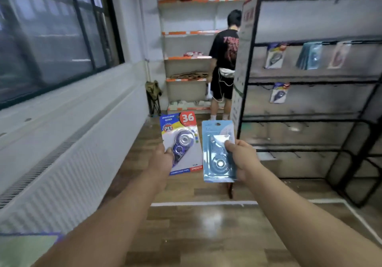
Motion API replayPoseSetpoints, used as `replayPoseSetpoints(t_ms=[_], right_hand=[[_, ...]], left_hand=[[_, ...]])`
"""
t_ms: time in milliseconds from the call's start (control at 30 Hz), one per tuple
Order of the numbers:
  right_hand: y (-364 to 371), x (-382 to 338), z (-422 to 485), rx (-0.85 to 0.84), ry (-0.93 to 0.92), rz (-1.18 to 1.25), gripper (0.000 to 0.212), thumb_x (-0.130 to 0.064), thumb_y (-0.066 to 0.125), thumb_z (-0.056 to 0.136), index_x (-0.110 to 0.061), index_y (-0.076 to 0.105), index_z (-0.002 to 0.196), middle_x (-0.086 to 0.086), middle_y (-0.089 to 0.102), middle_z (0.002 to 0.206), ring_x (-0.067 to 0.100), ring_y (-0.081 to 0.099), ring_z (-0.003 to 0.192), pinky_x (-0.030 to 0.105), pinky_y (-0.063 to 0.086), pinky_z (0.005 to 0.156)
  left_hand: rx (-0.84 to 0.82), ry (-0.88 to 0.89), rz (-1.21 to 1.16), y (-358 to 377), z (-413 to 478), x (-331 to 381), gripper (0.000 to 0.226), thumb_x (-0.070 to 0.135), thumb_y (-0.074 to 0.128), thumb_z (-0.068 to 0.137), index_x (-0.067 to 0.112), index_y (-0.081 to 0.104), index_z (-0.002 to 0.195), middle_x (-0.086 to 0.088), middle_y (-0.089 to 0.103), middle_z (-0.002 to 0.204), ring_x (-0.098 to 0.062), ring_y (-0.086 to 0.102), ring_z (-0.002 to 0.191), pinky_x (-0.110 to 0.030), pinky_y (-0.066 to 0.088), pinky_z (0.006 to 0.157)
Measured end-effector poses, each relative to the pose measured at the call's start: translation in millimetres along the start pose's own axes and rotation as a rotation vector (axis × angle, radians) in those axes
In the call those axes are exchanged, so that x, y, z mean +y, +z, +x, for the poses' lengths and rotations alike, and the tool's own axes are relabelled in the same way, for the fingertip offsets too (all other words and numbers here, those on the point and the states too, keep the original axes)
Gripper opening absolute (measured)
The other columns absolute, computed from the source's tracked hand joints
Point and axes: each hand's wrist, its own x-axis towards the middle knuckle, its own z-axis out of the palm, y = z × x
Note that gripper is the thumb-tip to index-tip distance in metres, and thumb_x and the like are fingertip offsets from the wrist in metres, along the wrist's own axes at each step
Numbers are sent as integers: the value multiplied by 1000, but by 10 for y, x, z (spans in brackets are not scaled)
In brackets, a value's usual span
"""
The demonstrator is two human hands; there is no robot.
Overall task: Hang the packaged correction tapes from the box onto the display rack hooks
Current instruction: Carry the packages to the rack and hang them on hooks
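Observation:
My left hand (162, 159) grips a white and blue correction tape pack (183, 140) with a red "36" corner, held upright in front of me. My right hand (242, 160) grips a light blue correction tape pack (217, 153) by its right side. Both packs are held side by side, left of the black wire display rack (310, 119). On the rack hang a white and blue pack (275, 56), a bunch of light blue packs (310, 56), a pink pack (339, 56), and lower down another white and blue pack (279, 93). The box is not in view.
A person in a black shirt (224, 64) stands at the back, facing white shelves with orange edges (186, 57). A white radiator cover (62, 153) and window run along the left. A folding stool (154, 97) stands in the corner. White tape line (202, 203) crosses the wooden floor.

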Motion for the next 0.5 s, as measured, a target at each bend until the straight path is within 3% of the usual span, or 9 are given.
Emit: replayPoseSetpoints(t_ms=[67, 167, 267, 433, 500], right_hand=[[-681, -233, 208, 78, -24, 2, 6, -12, 56, 95, -8, 58, 90, 17, 69, 86, 31, 67, 70, 53, 56, 75], [-1614, -588, 438, 213, -75, 20, 7, -10, 57, 93, -8, 56, 86, 17, 68, 84, 32, 67, 70, 53, 55, 75], [-2317, -839, 611, 312, -73, 45, 5, -11, 57, 91, -7, 59, 93, 19, 69, 91, 36, 68, 80, 61, 53, 80], [-3142, -1116, 992, 440, -80, 124, 6, -11, 59, 88, -10, 57, 83, 15, 66, 84, 33, 64, 77, 64, 50, 82], [-3365, -1189, 1195, 474, -86, 142, 6, -10, 58, 89, -10, 56, 84, 15, 65, 82, 32, 63, 76, 62, 51, 83]], left_hand=[[-52, 12, 40, 806, 28, 59, 24, 6, 36, 100, 22, 50, 111, -3, 61, 95, -13, 57, 72, -17, 54, 57], [-114, 1, 52, 1846, 21, 149, 22, 5, 34, 101, 4, 51, 114, -6, 53, 90, -9, 45, 63, -16, 42, 46], [-151, 12, 88, 2628, 48, 240, 19, 3, 31, 101, 9, 45, 90, -9, 51, 77, -10, 41, 59, -6, 34, 37], [-249, -10, 59, 3695, 331, 234, 22, 15, 33, 101, 14, 44, 83, -19, 58, 87, -23, 50, 72, -29, 43, 68], [-304, -28, 59, 4046, 467, 248, 24, 17, 32, 102, 14, 42, 80, -14, 57, 83, -22, 50, 73, -31, 42, 68]])
